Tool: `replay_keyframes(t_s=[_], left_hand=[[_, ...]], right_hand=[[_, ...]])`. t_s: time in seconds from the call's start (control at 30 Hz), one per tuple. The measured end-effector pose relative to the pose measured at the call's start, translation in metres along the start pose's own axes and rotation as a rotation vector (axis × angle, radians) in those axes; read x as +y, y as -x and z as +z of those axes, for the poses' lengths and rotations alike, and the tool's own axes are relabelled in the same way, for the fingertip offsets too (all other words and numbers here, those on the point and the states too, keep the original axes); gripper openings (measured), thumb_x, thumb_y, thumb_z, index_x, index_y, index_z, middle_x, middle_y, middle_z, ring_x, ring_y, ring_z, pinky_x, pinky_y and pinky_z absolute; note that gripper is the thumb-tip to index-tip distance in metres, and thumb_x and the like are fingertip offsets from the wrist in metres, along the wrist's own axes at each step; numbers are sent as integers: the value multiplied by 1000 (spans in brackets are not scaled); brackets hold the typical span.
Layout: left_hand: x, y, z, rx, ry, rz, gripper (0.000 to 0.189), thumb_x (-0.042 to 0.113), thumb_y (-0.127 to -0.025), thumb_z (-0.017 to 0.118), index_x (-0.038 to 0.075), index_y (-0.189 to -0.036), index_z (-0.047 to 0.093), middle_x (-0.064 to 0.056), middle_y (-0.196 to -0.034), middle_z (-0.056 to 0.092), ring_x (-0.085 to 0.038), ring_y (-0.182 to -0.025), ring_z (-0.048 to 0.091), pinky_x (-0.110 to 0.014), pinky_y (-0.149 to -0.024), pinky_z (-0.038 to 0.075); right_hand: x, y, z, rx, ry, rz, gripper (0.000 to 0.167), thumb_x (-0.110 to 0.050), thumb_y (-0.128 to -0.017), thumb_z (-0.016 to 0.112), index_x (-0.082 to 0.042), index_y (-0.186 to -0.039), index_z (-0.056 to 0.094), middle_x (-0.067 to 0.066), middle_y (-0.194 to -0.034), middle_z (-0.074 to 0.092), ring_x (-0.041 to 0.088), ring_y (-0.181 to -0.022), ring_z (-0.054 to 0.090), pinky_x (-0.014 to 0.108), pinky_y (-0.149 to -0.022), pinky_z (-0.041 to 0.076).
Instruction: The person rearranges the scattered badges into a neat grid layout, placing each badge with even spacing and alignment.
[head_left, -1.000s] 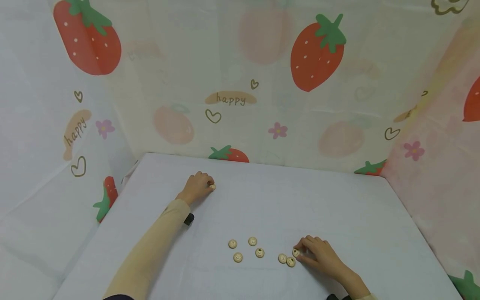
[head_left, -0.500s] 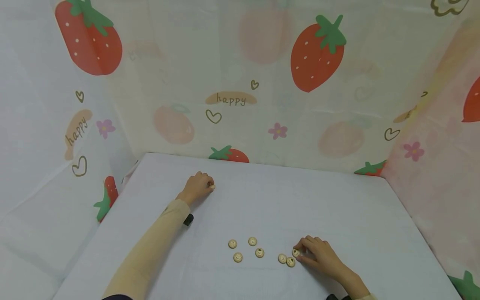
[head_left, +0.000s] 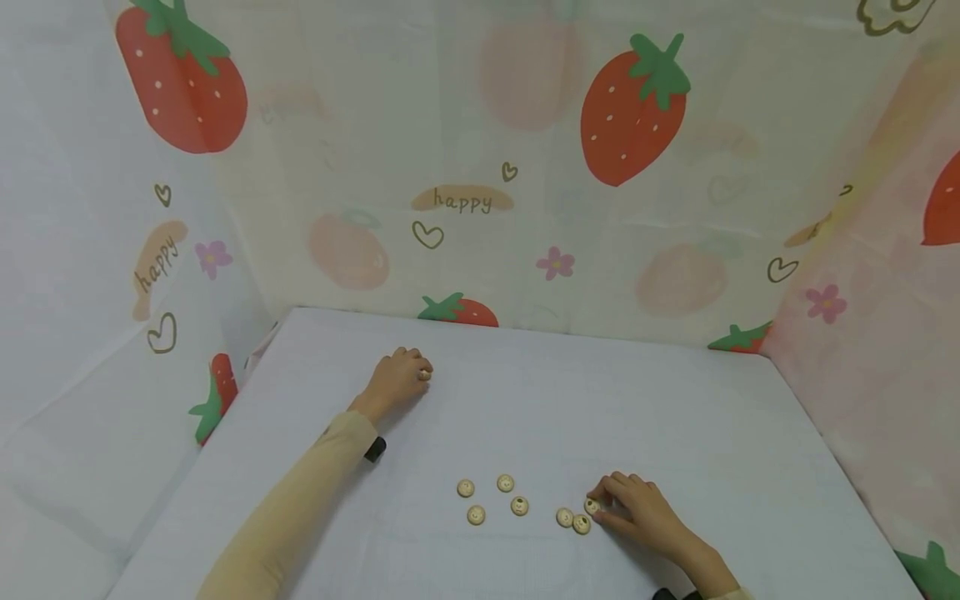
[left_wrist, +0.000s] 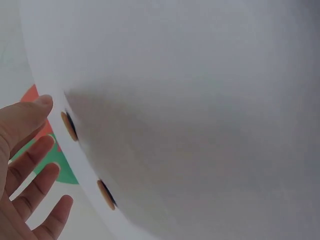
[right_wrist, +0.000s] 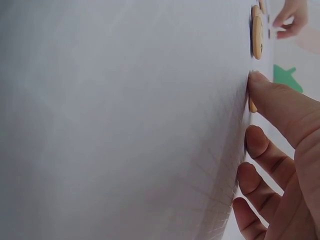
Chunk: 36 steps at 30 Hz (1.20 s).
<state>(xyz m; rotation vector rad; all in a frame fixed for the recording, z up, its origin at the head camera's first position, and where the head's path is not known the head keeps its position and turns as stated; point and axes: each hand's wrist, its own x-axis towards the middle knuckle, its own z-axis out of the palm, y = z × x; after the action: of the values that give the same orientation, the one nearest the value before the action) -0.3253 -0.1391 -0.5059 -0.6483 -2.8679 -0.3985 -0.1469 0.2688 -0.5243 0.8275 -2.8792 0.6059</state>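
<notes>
My left hand (head_left: 393, 383) lies low over the far left of the white table, fingers spread in the left wrist view. Just beyond its thumb and fingertips a small round wooden disc (left_wrist: 69, 126) lies on the cloth, apart from them. A second disc (left_wrist: 106, 195) lies farther along in that view. At the front right, my right hand (head_left: 645, 517) pinches a wooden disc (head_left: 592, 506) with dark face-like marks, held flat on the table by thumb and forefinger. Two more discs, one being the disc (head_left: 581, 523) nearest the thumb, lie close to its left.
Several similar discs, among them one disc (head_left: 476, 515) at the front, lie spread near the middle of the white table (head_left: 600, 400). Cloth walls printed with strawberries (head_left: 633, 117) rise at the back and both sides.
My left hand has shifted slightly, and its fingers have come over the far disc, which shows less clearly between them. The right hand and the other discs have stayed still.
</notes>
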Motion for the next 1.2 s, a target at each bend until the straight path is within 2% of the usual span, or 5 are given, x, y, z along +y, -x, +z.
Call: replay_keyframes(t_s=[0.13, 0.43, 0.73, 0.97, 1.2], left_hand=[[6, 4, -3, -6, 38, 9, 24, 21, -80, 72, 12, -102, 70, -6, -102, 63, -25, -92, 54, -41, -72, 48], [13, 9, 0, -30, 27, 50, 24, 25, -81, 70, 16, -103, 70, -2, -104, 63, -22, -95, 53, -40, -72, 47], [30, 25, -2, -42, 117, 75, 24, 25, -81, 71, 15, -102, 70, -2, -104, 64, -22, -96, 54, -39, -77, 47], [47, 38, -2, -88, 145, 115, 25, 27, -80, 71, 17, -103, 69, 2, -102, 64, -21, -100, 55, -41, -79, 47], [60, 48, -2, -143, 183, 129, 25, 27, -80, 71, 17, -104, 70, 3, -104, 63, -17, -96, 53, -35, -77, 45]], right_hand=[[0, 0, 0, -3, -1, 2, 16, -37, -85, 64, -26, -96, 60, -18, -86, 52, 2, -78, 46, 28, -67, 33], [0, 0, 1, -8, -6, 15, 16, -36, -85, 64, -26, -96, 60, -18, -86, 51, 2, -78, 45, 29, -67, 34], [0, 0, 0, -6, -2, 8, 15, -36, -84, 64, -26, -95, 61, -18, -84, 50, 1, -76, 43, 27, -66, 33], [-1, 1, 1, 1, 6, 10, 17, -37, -84, 64, -26, -96, 61, -19, -85, 51, 0, -77, 44, 26, -66, 32], [0, 0, 2, 1, 4, 7, 16, -37, -85, 64, -26, -96, 61, -20, -84, 50, 0, -76, 42, 26, -66, 33]])
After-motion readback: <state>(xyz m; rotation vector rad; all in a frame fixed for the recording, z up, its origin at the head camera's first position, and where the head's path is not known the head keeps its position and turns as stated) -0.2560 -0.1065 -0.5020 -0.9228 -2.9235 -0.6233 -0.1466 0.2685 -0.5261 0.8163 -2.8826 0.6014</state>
